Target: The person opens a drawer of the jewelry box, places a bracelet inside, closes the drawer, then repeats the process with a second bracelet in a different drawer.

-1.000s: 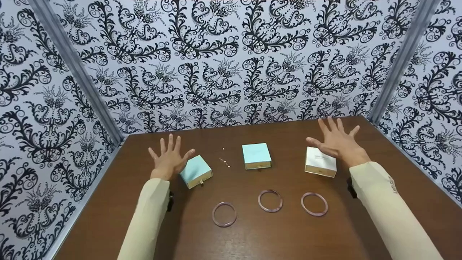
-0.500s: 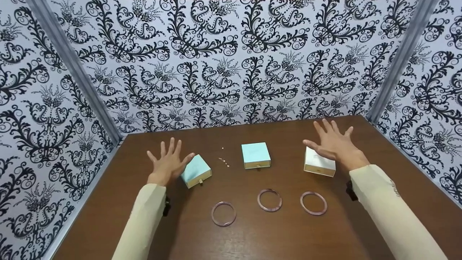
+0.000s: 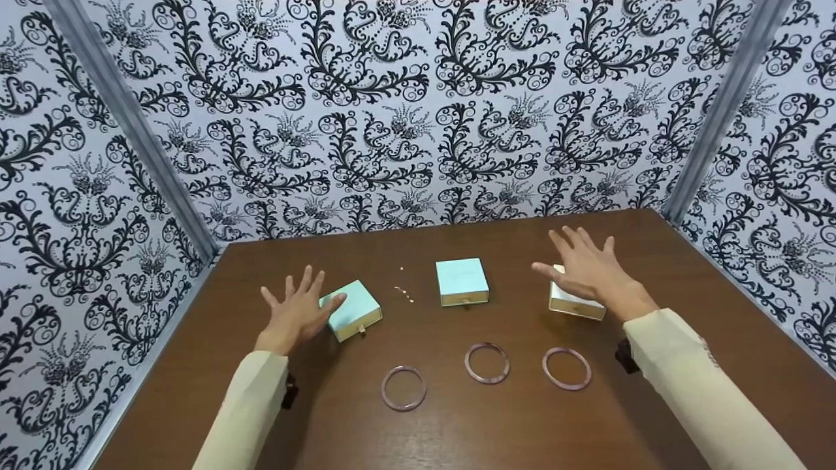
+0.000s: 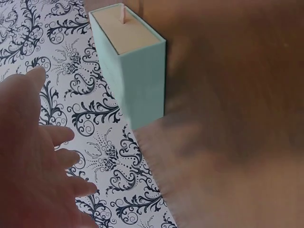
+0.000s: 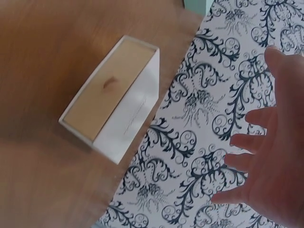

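My left hand (image 3: pixel 294 316) is spread over the table beside the left mint-green drawer box (image 3: pixel 353 310), its thumb overlapping the box's edge in the head view. In the left wrist view that mint box (image 4: pixel 140 76) shows its tan drawer front and small pull tab. Fingers spread, my right hand (image 3: pixel 591 271) hovers over the white drawer box (image 3: pixel 575 301) and partly hides it. The right wrist view shows the white box (image 5: pixel 135 111) apart from the fingers. Neither hand holds anything. A second mint box (image 3: pixel 462 279) sits between the hands.
Three purplish bangles lie nearer me: a left one (image 3: pixel 403 388), a middle one (image 3: pixel 486 363) and a right one (image 3: pixel 566 369). A thin beaded piece (image 3: pixel 404 293) lies between the mint boxes. Patterned walls (image 3: pixel 418 117) enclose the brown table (image 3: pixel 496 431) at the back and sides.
Both hands have drawn back toward me; the right has also shifted left, covering more of the white box's top. The boxes and bangles have stayed in place.
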The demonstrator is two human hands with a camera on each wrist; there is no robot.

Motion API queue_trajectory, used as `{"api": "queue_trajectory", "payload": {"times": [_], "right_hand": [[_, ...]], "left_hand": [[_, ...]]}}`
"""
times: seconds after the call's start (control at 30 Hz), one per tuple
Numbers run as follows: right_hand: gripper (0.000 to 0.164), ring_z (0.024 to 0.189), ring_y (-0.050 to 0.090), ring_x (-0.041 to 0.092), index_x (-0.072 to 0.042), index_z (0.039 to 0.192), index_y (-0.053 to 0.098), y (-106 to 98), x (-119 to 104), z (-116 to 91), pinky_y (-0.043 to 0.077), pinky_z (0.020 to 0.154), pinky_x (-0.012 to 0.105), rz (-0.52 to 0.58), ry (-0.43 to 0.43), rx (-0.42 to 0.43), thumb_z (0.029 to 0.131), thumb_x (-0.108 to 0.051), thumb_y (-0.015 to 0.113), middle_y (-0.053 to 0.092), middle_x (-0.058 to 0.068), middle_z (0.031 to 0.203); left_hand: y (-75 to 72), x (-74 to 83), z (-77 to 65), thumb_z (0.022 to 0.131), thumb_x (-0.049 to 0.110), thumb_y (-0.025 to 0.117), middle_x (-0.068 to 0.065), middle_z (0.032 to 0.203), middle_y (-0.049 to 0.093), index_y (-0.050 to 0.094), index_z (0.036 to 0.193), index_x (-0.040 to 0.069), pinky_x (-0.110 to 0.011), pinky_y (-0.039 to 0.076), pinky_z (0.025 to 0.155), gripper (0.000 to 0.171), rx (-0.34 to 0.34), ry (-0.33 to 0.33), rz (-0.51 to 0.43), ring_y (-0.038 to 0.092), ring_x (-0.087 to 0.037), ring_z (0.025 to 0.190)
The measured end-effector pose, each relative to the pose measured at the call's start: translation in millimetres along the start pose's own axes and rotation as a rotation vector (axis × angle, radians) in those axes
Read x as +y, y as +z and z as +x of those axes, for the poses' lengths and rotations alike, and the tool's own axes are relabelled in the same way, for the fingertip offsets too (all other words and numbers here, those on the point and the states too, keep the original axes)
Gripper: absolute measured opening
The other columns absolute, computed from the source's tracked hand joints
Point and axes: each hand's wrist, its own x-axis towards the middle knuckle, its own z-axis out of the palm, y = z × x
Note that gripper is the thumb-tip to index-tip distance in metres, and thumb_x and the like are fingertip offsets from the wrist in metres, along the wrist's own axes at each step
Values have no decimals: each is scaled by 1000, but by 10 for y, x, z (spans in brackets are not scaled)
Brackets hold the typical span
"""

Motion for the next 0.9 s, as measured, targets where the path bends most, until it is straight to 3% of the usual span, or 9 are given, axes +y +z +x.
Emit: {"api": "queue_trajectory", "payload": {"times": [0.13, 0.3, 0.47, 0.57, 0.67, 0.9], "right_hand": [[85, 150, 15, 51, -2, 158, 24, 50, -85, -6, 3, 113, 79, 8, -22, 27, 101, -64, 37, 21, 28, 163], [76, 146, 32, 45, -2, 154, 35, 155, -214, -12, 23, 115, 69, 16, -64, 91, 102, -57, 42, 35, 26, 157], [72, 141, 40, 45, -2, 151, 40, 269, -353, -10, 30, 112, 65, 35, -108, 118, 102, -54, 45, 42, 25, 154], [69, 139, 43, 44, -2, 150, 43, 332, -442, -14, 32, 112, 64, 62, -128, 128, 102, -52, 48, 44, 24, 152], [65, 136, 46, 43, -2, 148, 46, 394, -541, -23, 34, 112, 63, 99, -147, 146, 102, -47, 52, 47, 23, 149], [54, 130, 52, 41, -2, 140, 55, 551, -802, -42, 40, 106, 60, 179, -178, 167, 101, -38, 57, 55, 19, 140]], "left_hand": [[38, -35, -22, 103, 61, 34, -23, 167, 6, 21, 160, 7, -82, -15, 106, 79, 13, -7, -16, 5, -57, 149], [100, -62, -16, 103, 59, 36, -27, 165, 13, 27, 158, 5, -82, -9, 108, 78, 16, -25, -50, 11, -58, 148], [159, -70, -26, 102, 62, 37, -28, 163, 21, 31, 156, 2, -79, 9, 113, 81, 7, -38, -106, 21, -56, 147], [192, -77, -32, 102, 59, 40, -30, 160, 29, 35, 153, 0, -74, 25, 113, 78, 33, -30, -135, 30, -54, 145], [230, -84, -37, 103, 53, 44, -31, 156, 35, 38, 151, -2, -69, 33, 110, 73, 63, -32, -160, 37, -53, 141], [322, -119, -28, 103, 50, 46, -32, 154, 36, 36, 151, -3, -69, 32, 112, 72, 66, -78, -247, 36, -51, 141]]}}
